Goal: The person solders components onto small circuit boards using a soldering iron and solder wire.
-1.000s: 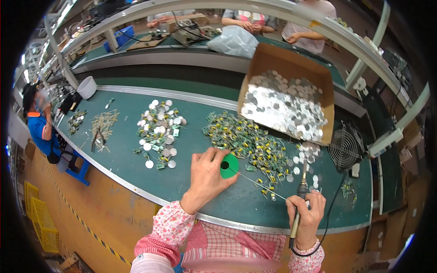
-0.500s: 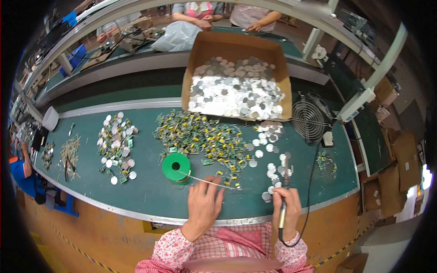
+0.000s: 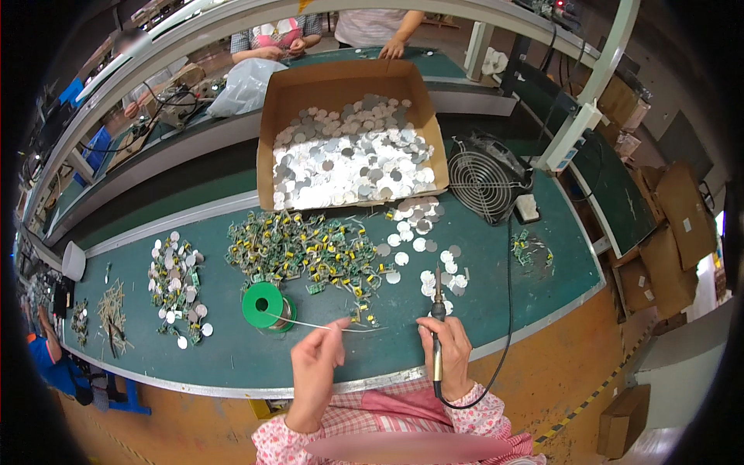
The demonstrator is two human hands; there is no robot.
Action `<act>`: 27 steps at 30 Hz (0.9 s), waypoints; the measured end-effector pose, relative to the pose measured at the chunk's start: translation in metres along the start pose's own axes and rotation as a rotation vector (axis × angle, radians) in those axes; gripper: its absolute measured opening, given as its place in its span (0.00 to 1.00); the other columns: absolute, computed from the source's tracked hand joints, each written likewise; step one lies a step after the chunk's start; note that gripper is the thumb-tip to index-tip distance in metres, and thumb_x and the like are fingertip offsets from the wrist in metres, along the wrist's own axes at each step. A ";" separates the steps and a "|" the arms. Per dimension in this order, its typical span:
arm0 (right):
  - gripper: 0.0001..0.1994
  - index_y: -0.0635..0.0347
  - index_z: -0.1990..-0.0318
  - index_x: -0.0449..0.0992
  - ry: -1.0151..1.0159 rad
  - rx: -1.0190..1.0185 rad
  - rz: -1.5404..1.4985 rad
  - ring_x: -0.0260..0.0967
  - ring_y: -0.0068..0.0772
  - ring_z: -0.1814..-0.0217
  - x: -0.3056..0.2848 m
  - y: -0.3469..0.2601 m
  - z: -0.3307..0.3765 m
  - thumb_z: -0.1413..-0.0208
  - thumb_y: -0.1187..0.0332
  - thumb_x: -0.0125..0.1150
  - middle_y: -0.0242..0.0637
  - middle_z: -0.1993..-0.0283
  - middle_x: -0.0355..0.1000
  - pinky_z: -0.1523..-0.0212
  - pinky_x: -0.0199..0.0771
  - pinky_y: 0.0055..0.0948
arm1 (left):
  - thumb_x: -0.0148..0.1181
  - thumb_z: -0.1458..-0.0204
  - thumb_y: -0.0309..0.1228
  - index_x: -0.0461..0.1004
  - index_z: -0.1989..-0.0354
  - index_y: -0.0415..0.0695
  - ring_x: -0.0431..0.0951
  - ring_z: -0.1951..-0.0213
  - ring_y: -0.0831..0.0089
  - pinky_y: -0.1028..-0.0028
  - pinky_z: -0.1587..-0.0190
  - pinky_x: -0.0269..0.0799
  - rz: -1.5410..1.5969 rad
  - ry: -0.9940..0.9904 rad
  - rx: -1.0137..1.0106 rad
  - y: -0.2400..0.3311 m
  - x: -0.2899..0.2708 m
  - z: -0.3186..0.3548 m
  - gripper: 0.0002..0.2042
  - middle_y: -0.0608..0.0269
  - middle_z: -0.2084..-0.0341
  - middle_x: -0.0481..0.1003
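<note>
A green spool of solder wire stands on the bench, its thin silver wire stretching right. My left hand is closed, thumb and finger pinched on that wire; whether a smaller piece is also between the fingertips cannot be seen. In my right hand is a soldering iron, held like a pen with its tip pointing away from me. Just beyond the tip lie loose silver discs. A heap of small green circuit boards with yellow parts spreads beyond the spool.
A cardboard box of silver discs stands at the back, beside a fan with a wire guard. Discs with boards lie left, near a pile of thin sticks. The iron's cord loops right. Other people work beyond.
The view has shifted, so the bench appears farther left. My left hand has risen off the bench and its fingers have come together at the wire. My right hand still grips the iron.
</note>
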State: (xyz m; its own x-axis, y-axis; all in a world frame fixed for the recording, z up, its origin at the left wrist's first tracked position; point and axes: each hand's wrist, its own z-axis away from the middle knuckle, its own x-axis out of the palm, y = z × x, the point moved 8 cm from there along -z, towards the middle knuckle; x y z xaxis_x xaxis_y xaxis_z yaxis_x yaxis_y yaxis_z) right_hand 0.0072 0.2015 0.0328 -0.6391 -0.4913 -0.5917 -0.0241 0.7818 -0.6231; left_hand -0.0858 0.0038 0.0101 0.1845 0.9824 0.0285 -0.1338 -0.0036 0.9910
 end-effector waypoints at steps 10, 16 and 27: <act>0.10 0.57 0.61 0.75 0.011 0.009 0.001 0.65 0.39 0.70 0.001 0.003 0.001 0.52 0.78 0.61 0.39 0.72 0.63 0.71 0.65 0.33 | 0.52 0.41 0.31 0.73 0.58 0.32 0.64 0.79 0.83 0.82 0.75 0.60 0.602 -0.240 -0.180 0.029 0.017 -0.026 0.12 0.72 0.80 0.65; 0.09 0.57 0.62 0.75 0.006 0.017 0.018 0.65 0.39 0.71 0.003 0.005 -0.002 0.52 0.77 0.61 0.38 0.72 0.62 0.71 0.65 0.34 | 0.54 0.43 0.30 0.71 0.54 0.31 0.65 0.77 0.82 0.81 0.73 0.61 0.572 -0.259 -0.255 0.013 0.014 -0.021 0.15 0.71 0.78 0.67; 0.09 0.57 0.62 0.76 0.012 0.013 0.031 0.65 0.38 0.71 0.002 0.005 0.002 0.52 0.77 0.61 0.38 0.73 0.63 0.70 0.65 0.32 | 0.60 0.51 0.23 0.72 0.52 0.37 0.68 0.73 0.81 0.80 0.69 0.64 -0.069 -0.350 -0.026 0.011 0.017 -0.003 0.16 0.67 0.72 0.72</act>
State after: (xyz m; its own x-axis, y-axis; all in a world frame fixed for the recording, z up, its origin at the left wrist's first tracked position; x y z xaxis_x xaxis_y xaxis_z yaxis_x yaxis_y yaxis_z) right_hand 0.0070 0.2038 0.0271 -0.6488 -0.4620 -0.6047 0.0060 0.7915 -0.6111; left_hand -0.0874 0.0209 0.0206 0.5156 0.8568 0.0093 -0.1334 0.0696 0.9886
